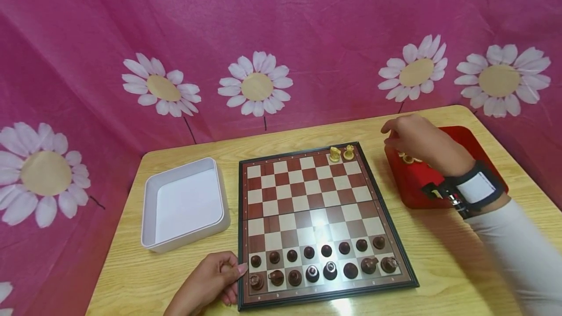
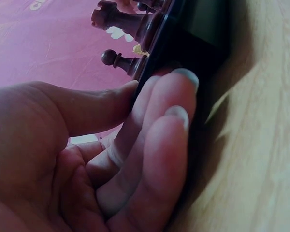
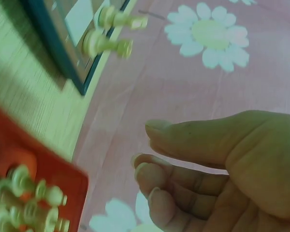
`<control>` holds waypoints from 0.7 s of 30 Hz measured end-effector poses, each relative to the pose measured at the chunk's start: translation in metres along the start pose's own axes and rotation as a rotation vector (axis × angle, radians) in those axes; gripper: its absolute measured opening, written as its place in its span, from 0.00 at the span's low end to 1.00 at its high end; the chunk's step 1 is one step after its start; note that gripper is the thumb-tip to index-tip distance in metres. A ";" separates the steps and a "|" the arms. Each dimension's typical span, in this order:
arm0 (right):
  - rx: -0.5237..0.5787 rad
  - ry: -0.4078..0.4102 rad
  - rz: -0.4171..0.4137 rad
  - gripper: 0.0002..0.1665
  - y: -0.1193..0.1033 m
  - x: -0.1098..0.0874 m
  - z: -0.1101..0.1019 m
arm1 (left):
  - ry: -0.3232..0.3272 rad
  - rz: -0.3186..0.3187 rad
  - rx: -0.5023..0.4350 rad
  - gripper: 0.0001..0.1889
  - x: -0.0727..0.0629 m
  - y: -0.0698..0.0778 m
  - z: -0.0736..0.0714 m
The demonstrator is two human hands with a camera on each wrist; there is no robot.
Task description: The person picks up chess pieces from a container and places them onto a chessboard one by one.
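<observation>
My left hand (image 1: 212, 279) grips the near left edge of a chessboard (image 1: 287, 221), its thumb on the rim and its fingers against the side and underneath. Two near rows of the board hold dark chess pieces, among them a dark rook (image 2: 123, 21) and a dark pawn (image 2: 123, 63) by the thumb. At the far right corner stand a cream rook (image 1: 349, 152) and a cream knight (image 1: 335, 154). Over the far left rim of a red tray (image 1: 456, 133) is my right hand (image 1: 419, 138), loosely curled with nothing between thumb and fingers. Cream chess pieces (image 3: 31, 205) lie jumbled in that tray.
A white tray (image 1: 221, 194) with a bare floor sits left of the board on the wooden table (image 1: 118, 262). Behind the table and along its sides hangs a pink cloth (image 1: 307, 38) printed with daisies.
</observation>
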State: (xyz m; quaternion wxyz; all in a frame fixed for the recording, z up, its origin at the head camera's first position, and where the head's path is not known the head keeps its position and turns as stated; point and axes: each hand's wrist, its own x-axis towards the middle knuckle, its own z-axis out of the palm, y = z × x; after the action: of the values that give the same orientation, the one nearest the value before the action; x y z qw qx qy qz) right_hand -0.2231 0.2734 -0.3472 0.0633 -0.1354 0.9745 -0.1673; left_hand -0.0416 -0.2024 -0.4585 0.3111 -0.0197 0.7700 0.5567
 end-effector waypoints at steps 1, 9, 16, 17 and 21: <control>-0.003 0.009 0.000 0.19 0.004 -0.002 -0.001 | 0.000 -0.001 -0.001 0.16 0.000 0.000 0.000; -0.092 0.089 -0.009 0.16 0.037 -0.014 -0.012 | 0.005 -0.001 0.000 0.16 0.000 0.000 0.000; -0.156 0.137 -0.054 0.10 0.073 -0.025 -0.014 | -0.018 0.003 -0.025 0.16 0.000 -0.001 0.001; -0.147 0.124 -0.045 0.10 0.077 -0.027 -0.014 | -0.019 0.005 -0.025 0.16 0.000 -0.001 0.001; -0.104 0.057 0.023 0.14 0.091 -0.032 -0.011 | -0.010 0.007 -0.018 0.16 0.001 0.000 0.000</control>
State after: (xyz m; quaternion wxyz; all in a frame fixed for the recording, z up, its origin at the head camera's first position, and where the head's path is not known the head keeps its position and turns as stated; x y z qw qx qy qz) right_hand -0.2163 0.3685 -0.3656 0.0305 -0.1225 0.9848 -0.1197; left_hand -0.0420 -0.2020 -0.4587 0.3126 -0.0171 0.7635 0.5648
